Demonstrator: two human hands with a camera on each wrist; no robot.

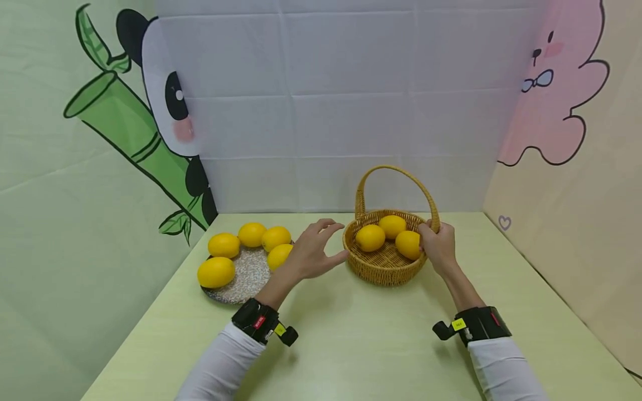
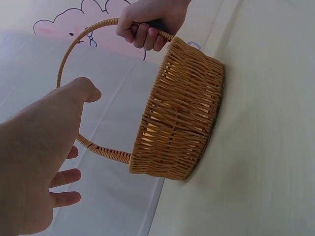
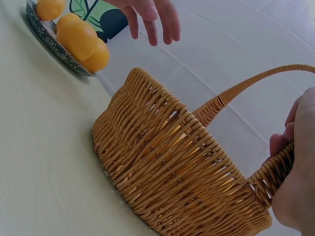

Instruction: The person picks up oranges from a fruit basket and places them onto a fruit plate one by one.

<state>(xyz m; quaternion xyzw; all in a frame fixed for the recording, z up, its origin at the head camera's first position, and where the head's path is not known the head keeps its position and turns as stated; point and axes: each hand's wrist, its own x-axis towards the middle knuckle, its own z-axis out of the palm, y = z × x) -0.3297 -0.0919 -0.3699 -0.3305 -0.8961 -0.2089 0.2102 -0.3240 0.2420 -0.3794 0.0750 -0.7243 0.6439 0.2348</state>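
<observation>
A wicker basket with a tall arched handle stands on the table, and three lemons lie inside it. My right hand grips the base of the handle on the basket's right side; the curled fingers show in the left wrist view. To the basket's left, my left hand hovers with thumb and fingers spread, holding nothing. In the right wrist view a gap separates the left hand from the basket. Behind the left hand, a speckled round plate bears several lemons, one partly hidden by that hand.
The pale table ends at a white cloth backdrop just behind the basket. Cloth side walls carry a panda with bamboo on the left and a pink cartoon animal on the right.
</observation>
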